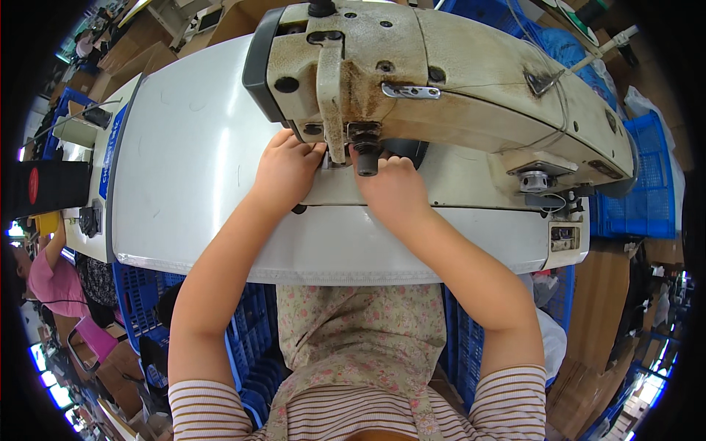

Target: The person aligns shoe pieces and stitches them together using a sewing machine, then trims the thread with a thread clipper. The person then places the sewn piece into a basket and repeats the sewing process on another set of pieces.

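A worn, cream-coloured sewing machine (441, 59) stands over the white work table. Both hands are at its needle area, one on each side of the presser foot (334, 158). My left hand (285, 170) lies left of the foot, its fingers bent together and their tips partly hidden under the machine head. My right hand (395, 184) is just right of the foot, fingers curled in, partly behind a dark knob (367, 160). Whatever the fingers hold is hidden. A dark rounded piece (409, 149) shows behind the right knuckles; I cannot tell what it is.
The white table (184, 176) spreads left, with a ruled strip along its front edge. Blue plastic crates (638, 180) stand at the right and below the table. Cardboard (599, 301) lies at the right. Another person in pink (55, 283) sits at far left.
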### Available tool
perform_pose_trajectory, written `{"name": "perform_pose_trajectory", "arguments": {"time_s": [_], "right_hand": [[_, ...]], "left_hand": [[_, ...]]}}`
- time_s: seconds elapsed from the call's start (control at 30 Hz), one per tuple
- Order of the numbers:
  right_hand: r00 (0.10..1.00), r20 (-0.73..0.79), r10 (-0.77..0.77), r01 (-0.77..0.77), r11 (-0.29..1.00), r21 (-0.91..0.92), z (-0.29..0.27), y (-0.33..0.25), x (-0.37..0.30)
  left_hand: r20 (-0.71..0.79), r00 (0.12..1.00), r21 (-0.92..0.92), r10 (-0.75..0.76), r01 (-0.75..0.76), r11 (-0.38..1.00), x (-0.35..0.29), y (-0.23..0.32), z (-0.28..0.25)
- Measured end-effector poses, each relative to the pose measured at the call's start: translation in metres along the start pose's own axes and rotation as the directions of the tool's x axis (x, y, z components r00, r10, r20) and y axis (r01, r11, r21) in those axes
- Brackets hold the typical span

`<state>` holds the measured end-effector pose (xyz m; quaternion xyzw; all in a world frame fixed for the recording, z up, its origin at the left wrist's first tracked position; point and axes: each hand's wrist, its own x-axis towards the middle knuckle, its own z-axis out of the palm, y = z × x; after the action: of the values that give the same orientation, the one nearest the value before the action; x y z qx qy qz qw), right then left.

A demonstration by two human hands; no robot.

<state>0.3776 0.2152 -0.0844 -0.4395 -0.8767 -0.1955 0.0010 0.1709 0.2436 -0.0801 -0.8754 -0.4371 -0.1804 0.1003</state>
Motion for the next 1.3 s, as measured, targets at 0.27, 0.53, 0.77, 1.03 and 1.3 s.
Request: {"name": "perform_pose_trajectory", "arguments": {"time_s": [0.27, 0.53, 0.77, 1.03, 1.3], "right_hand": [[1.0, -0.004, 0.015, -0.015, 0.999, 0.032, -0.003, -0.003, 0.001], [1.0, -0.005, -0.014, 0.014, 0.999, 0.041, -0.005, 0.002, 0.0], [1.0, 0.011, -0.024, 0.023, 0.999, 0.028, -0.005, 0.001, 0.001], [1.0, 0.03, -0.004, 0.001, 0.995, 0.102, -0.005, 0.002, 0.001], [0.93, -0.267, 0.251, -0.05, 0.809, 0.586, -0.065, 0.029, -0.118]], "left_hand": [[-0.031, 1.0, 0.012, -0.002, 0.002, 1.0, -0.002, 0.001, 0.002], [-0.075, 0.997, 0.008, 0.023, -0.023, 1.0, 0.002, 0.001, 0.001], [-0.075, 0.997, 0.007, 0.02, -0.019, 1.0, 0.002, 0.001, 0.0], [-0.075, 0.997, -0.006, 0.007, -0.007, 1.0, 0.003, 0.001, -0.004], [0.142, 0.987, 0.153, 0.074, -0.095, 0.984, 0.011, 0.005, -0.007]]}}
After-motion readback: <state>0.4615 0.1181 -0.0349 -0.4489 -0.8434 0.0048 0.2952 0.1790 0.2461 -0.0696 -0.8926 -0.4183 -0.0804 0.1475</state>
